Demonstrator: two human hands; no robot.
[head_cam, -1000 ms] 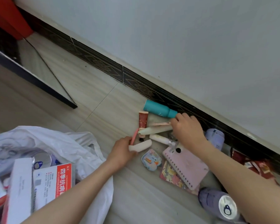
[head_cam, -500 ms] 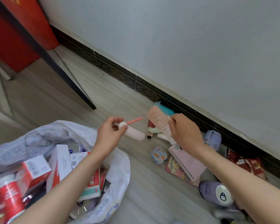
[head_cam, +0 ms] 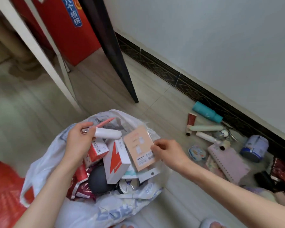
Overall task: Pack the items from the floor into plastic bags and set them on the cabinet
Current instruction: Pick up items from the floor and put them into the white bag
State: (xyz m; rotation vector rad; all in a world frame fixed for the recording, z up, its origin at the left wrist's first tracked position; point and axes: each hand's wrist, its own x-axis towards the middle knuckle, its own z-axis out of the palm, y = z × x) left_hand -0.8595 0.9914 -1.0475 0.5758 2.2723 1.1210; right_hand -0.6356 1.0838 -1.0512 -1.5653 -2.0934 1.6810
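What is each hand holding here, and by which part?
Left hand grips a white tube and a pink stick at their near ends. Right hand pinches the peach packet at its right edge.

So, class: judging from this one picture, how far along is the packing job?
Done: the white plastic bag already holds boxes. In hand: the left hand holds a white tube, the right hand a peach packet, both above it. Left: the teal bottle, pink notebook and more; nothing is on the cabinet.

Home room: tiled floor point(head_cam: 155, 99), patterned skirting point(head_cam: 204, 94), red cabinet point(head_cam: 64, 30).
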